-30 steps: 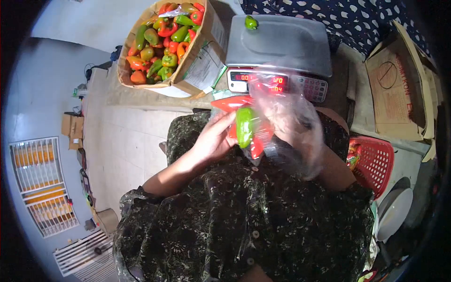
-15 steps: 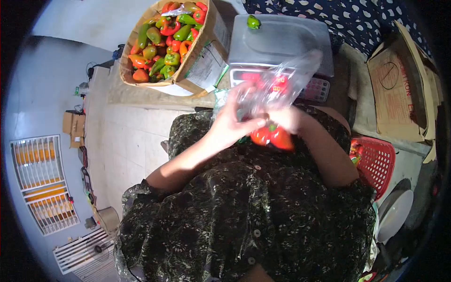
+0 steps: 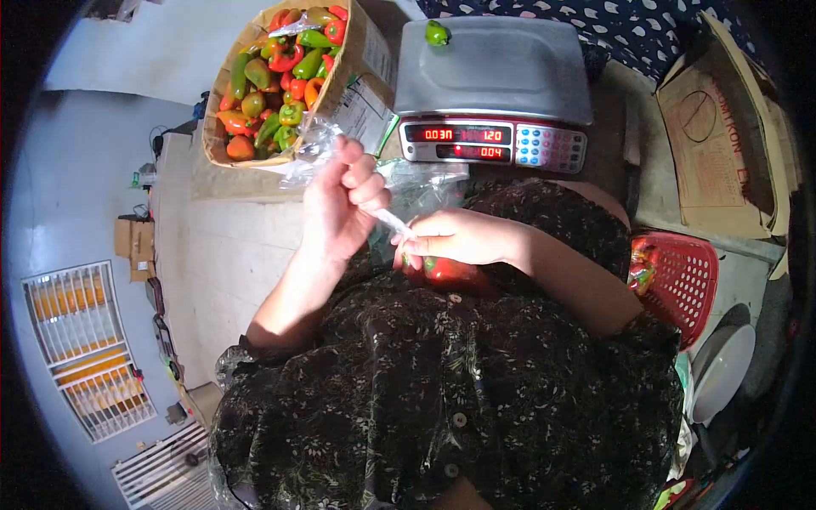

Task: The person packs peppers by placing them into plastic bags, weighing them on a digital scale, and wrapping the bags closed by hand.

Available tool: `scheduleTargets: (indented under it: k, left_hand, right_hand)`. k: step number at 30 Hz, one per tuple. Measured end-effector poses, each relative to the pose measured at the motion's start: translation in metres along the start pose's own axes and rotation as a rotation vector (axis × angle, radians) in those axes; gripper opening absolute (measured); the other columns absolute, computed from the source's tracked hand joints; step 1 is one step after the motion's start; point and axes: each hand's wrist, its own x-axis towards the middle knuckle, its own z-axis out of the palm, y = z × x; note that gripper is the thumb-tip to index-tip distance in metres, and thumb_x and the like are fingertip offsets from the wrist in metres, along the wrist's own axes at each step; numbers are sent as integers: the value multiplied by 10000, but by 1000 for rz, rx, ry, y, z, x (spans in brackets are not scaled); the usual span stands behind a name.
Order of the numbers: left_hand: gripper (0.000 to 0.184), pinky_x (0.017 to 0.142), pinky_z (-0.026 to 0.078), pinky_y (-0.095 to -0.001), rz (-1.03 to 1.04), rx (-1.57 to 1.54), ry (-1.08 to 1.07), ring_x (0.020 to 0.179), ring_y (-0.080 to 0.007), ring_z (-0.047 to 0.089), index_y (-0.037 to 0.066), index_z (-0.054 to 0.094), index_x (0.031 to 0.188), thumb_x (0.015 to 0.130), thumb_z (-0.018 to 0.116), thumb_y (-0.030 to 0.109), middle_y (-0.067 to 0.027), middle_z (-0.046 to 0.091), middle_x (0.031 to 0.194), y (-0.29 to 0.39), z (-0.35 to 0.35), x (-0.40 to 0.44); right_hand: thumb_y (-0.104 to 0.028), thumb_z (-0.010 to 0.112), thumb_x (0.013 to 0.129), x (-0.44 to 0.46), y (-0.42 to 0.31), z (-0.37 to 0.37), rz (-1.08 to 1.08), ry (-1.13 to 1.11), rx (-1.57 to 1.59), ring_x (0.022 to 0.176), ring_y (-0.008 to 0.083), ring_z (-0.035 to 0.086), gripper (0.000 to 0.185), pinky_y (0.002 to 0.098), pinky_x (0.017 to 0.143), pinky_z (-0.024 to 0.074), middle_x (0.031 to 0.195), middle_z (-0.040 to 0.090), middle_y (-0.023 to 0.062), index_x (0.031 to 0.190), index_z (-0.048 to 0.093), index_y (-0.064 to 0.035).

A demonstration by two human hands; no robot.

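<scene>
A clear plastic bag [image 3: 315, 154] is pulled into a thin twisted neck between my two hands. My left hand [image 3: 344, 202] is closed in a fist around its upper part, and the loose end sticks out above the fingers. Lower down, my right hand [image 3: 463, 238] pinches the neck just above the contents. Red bell peppers [image 3: 450, 272] fill the bottom of the bag, close against my shirt and partly hidden by the right hand. Beyond the hands stands a digital scale [image 3: 501, 76] with lit red numbers and one small green pepper [image 3: 437, 33] on its plate.
A large carton [image 3: 361, 85] of mixed red, green and orange peppers [image 3: 280, 72] stands left of the scale. More clear plastic bags [image 3: 425, 183] lie before the scale. To the right are a red basket [image 3: 693, 285] with bagged peppers, an open cardboard box [image 3: 714, 153] and a white bowl [image 3: 722, 374].
My left hand has moved left and up, closing into a fist on the bag's top. The bag's loose upper part is now drawn into a twisted neck. My right hand has shifted left and slightly down.
</scene>
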Motion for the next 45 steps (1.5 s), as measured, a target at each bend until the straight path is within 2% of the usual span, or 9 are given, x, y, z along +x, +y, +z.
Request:
scheduleTargets:
  k: [3, 8, 11, 13, 16, 22, 28, 31, 45]
  left_hand:
    - [247, 453, 255, -230, 46, -77, 19, 467, -65, 242, 136, 448, 801, 990, 383, 281, 61, 289, 585, 19, -1, -1]
    - [272, 471, 248, -230, 349, 81, -49, 497, -68, 253, 157, 438, 763, 977, 427, 324, 65, 285, 602, 70, -6, 4]
    - [272, 518, 262, -253, 850, 423, 182, 565, -95, 271, 143, 408, 779, 979, 421, 325, 49, 288, 631, 115, -14, 6]
    - [279, 540, 308, -243, 970, 578, 345, 575, -95, 316, 128, 433, 764, 971, 430, 315, 35, 335, 641, 129, -20, 9]
    - [280, 583, 355, -220, 1085, 1136, 465, 611, -70, 381, 86, 514, 802, 950, 479, 321, 39, 418, 683, 131, -57, 30]
    - [241, 618, 422, -243, 794, 1828, 522, 633, -72, 474, 13, 585, 889, 914, 570, 253, -33, 557, 666, 113, -76, 63]
    - [236, 612, 453, -272, 804, 1881, 515, 614, -107, 547, 17, 604, 886, 902, 579, 251, -84, 634, 715, 111, -76, 60]
    - [231, 605, 455, -280, 825, 1912, 537, 601, -125, 560, 25, 607, 884, 900, 579, 253, -94, 632, 708, 108, -73, 61]
    - [250, 594, 469, -328, 826, 1999, 565, 611, -227, 619, 59, 617, 861, 876, 587, 307, -106, 632, 687, 109, -83, 61]
  right_hand:
    - [-223, 455, 969, -2, -5, 1, 109, -36, -30, 980, 194, 584, 312, 344, 942, 407, 949, 650, 110, 833, 599, 19]
    - [-141, 441, 966, -16, -15, -3, 130, 83, 37, 900, 164, 609, 252, 308, 864, 463, 934, 664, 98, 942, 632, 22]
    - [-120, 452, 938, -30, -8, -35, -60, 524, -135, 827, 173, 633, 227, 311, 790, 488, 890, 667, 107, 974, 650, -16]
    - [-114, 415, 919, -37, -25, -80, 206, 907, -421, 848, 165, 613, 239, 316, 819, 473, 853, 640, 97, 975, 628, -21]
    - [-252, 445, 935, -50, 20, -172, 65, 1240, -552, 736, 153, 622, 296, 295, 634, 519, 779, 615, 68, 920, 617, -12]
    - [-398, 457, 932, -47, 34, -229, 179, 1448, -376, 496, 147, 590, 450, 299, 545, 513, 660, 604, 71, 856, 632, 9]
    - [-457, 505, 894, -50, 34, -224, 298, 1403, -1296, 646, 326, 622, 473, 394, 613, 472, 686, 626, 163, 780, 653, -22]
    - [-488, 537, 861, -49, 29, -219, 309, 1374, -1127, 758, 394, 593, 456, 424, 641, 460, 763, 628, 186, 837, 658, -50]
    - [-482, 446, 911, -88, 1, -208, 12, 1775, -809, 728, 251, 602, 494, 346, 701, 443, 758, 643, 100, 844, 665, -45]
